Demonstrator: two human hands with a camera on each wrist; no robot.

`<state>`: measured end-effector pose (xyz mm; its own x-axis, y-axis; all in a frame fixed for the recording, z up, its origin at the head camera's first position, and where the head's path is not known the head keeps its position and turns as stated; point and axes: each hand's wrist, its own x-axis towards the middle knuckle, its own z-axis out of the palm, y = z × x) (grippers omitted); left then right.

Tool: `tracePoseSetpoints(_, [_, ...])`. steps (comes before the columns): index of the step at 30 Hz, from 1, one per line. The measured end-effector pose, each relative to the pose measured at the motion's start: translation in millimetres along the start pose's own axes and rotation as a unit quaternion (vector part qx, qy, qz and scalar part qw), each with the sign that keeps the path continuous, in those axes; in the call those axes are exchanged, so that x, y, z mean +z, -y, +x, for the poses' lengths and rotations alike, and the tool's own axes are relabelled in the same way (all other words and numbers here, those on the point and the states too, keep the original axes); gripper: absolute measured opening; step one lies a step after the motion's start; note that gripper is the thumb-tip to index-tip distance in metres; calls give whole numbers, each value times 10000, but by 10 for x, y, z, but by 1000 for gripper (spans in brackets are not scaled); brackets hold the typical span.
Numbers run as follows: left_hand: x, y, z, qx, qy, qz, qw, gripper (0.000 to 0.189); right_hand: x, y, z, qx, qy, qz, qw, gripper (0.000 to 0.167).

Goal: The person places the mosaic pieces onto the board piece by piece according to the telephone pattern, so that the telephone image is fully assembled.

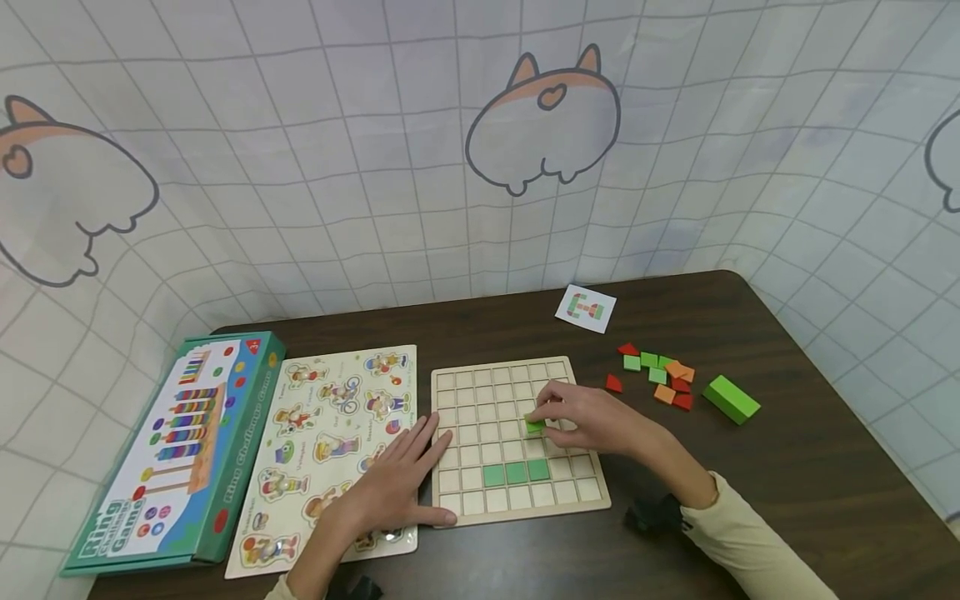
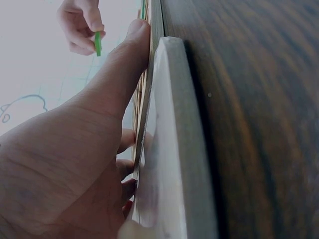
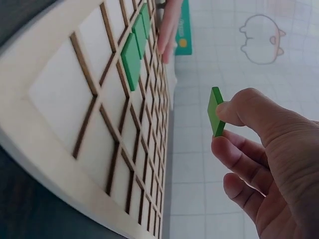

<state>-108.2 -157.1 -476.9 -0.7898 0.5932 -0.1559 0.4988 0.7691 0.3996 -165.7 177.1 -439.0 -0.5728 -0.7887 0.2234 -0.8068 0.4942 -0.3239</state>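
Observation:
My right hand (image 1: pixel 596 418) pinches a green square tile (image 3: pixel 215 112) between thumb and fingertips, raised above a wooden grid board (image 1: pixel 459 433). In the right wrist view the tile is tilted on edge and apart from the board. Three green tiles (image 1: pixel 516 472) sit side by side in a row of cells near the board's front edge. My left hand (image 1: pixel 390 483) lies with fingers spread over the board's left edge, thumb along its front left corner. Beneath that hand is part of a sports-figure puzzle board (image 1: pixel 300 433).
Loose green, orange and red pieces (image 1: pixel 657 375) lie right of the board, next to a green block (image 1: pixel 731 400). A small pattern card (image 1: pixel 586 308) is at the back. A ring game box (image 1: pixel 172 450) stands at the far left. A white gridded curtain (image 1: pixel 420 217) surrounds the table.

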Motion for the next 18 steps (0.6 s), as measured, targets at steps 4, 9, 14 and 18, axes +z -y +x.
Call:
tracePoseSetpoints(4, [2, -3, 1, 21, -50, 61, 10000, 105, -37, -13, 103, 37, -24, -17, 10000, 24])
tracePoseSetpoints(9, [5, 6, 2, -18, -16, 46, 10000, 105, -32, -45, 377, 312, 202, 5, 9993, 24])
tracePoseSetpoints(14, [11, 11, 9, -64, 42, 43, 10000, 106, 57, -89, 654, 496, 454, 12, 9977, 24])
tracePoseSetpoints(18, [13, 12, 16, -70, 55, 35, 10000, 106, 145, -105, 809, 385, 557, -156, 9976, 21])
